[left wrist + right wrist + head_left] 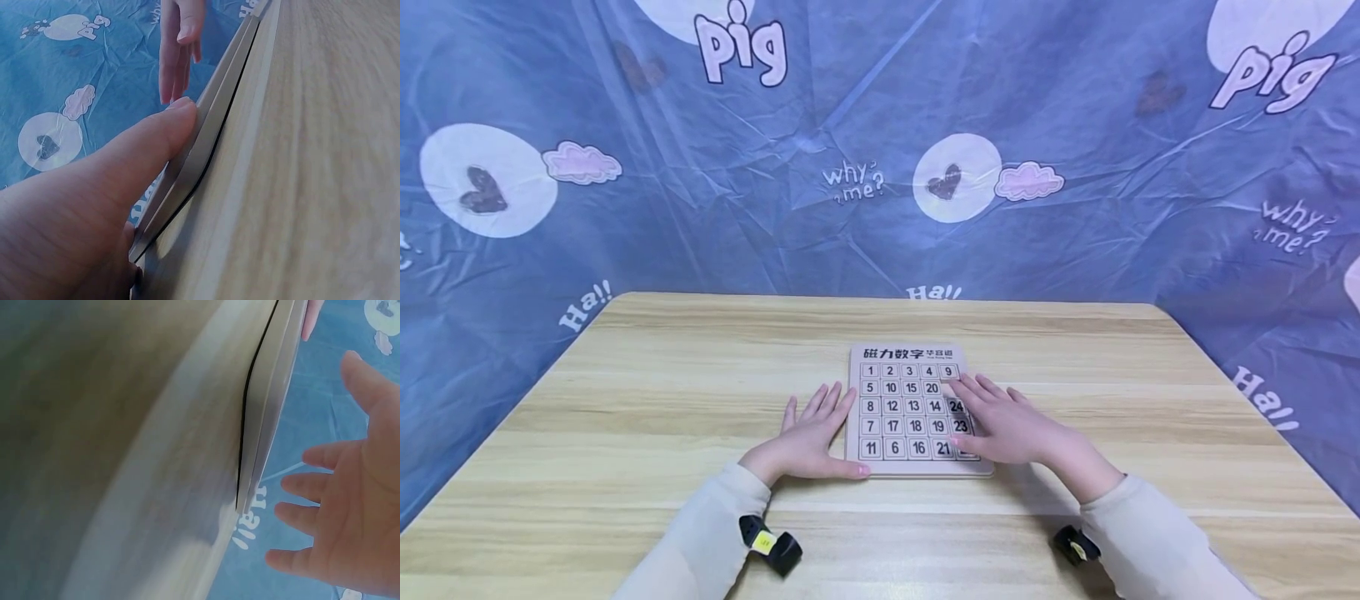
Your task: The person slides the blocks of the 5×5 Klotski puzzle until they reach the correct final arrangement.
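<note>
A number sliding puzzle (pixel 917 467), a pale board of square tiles with black numbers under a printed title, lies flat on the table. The left hand (pixel 805 448) rests at its left side, fingers straight and spread; its thumb (pixel 169 128) touches the near left corner. Over the right columns is the right hand (pixel 1011 427), fingers extended, covering part of the lower right tiles. In the right wrist view the right palm (pixel 356 519) shows nothing held, with the fingers apart from the board's edge (pixel 259 425).
The wood-grain table (pixel 625 400) has rounded far corners. Behind it hangs a blue printed cloth (pixel 760 233). Each sleeve carries a small black wrist camera, one at the left wrist (pixel 784 552) and one at the right wrist (pixel 1075 546).
</note>
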Tool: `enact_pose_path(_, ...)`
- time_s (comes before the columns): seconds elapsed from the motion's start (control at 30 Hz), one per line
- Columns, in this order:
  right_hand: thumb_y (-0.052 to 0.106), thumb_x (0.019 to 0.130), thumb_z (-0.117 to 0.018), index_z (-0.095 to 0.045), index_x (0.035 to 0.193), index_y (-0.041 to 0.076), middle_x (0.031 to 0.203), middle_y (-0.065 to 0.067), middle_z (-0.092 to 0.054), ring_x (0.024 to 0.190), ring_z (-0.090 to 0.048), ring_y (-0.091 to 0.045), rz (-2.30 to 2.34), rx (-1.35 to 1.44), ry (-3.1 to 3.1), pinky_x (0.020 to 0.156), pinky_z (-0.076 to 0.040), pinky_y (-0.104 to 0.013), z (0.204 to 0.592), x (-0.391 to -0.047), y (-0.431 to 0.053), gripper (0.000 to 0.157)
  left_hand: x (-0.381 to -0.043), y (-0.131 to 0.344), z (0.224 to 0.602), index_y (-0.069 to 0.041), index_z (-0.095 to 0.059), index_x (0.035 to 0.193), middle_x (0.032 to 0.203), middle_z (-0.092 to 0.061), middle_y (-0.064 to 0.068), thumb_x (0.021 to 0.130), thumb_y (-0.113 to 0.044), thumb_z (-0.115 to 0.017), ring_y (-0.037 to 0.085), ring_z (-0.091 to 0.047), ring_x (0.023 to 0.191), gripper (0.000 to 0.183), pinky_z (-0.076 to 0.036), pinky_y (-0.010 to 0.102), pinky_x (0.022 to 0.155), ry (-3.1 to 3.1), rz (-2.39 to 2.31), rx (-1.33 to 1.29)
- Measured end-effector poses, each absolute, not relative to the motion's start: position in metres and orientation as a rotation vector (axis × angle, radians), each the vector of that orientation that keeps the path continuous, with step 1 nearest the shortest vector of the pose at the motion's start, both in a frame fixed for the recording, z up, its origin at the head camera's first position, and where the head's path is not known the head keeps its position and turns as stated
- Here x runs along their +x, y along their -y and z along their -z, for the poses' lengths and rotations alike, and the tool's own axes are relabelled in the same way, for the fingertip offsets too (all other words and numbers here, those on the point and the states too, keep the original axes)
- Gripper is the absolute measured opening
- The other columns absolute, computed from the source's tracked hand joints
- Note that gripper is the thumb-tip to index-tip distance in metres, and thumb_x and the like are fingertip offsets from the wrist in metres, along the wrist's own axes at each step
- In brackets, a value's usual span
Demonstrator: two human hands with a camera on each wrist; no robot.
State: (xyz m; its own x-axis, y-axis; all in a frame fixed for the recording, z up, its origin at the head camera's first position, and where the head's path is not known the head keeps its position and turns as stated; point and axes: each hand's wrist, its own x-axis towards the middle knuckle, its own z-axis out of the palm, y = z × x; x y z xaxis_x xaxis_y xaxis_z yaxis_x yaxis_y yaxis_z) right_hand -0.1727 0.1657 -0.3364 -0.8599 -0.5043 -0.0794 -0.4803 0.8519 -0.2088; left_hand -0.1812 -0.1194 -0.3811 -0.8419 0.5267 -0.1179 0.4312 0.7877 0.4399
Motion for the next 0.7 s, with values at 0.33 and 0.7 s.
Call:
enact_pose_path(0.33, 0.057, 0.08, -0.045, -0.024, 0.137, 0.01, 0.139, -0.014, -0.019, 0.124, -0.015, -0.038, 0.28, -0.737, -2.896, 0.089, -0.014, -0.063, 0.3393, -0.1795, -0.1672, 0.077, -0.1814, 0.119, 0.3827, -0.014, -0.007, 0.14, 0.142, -0.001, 0.012, 0.062, -0.07, -0.054, 0.025, 0.006, 0.128, 0.108, 0.012, 0.053, 0.093, -2.749, -0.587, 0.743)
enact_pose_path(0.7, 0.055, 0.08, -0.046, -0.023, 0.137, 0.006, 0.139, -0.015, -0.02, 0.124, -0.016, -0.038, 0.265, -0.778, -2.856, 0.091, -0.013, -0.061, 0.3351, -0.1717, -0.1605, 0.078, -0.1808, 0.1198, 0.3821, -0.013, -0.007, 0.14, 0.142, -0.001, 0.013, 0.062, -0.07, -0.053, 0.026, 0.005, 0.128, 0.107, 0.012, 0.053, 0.093, -2.754, -0.579, 0.76)
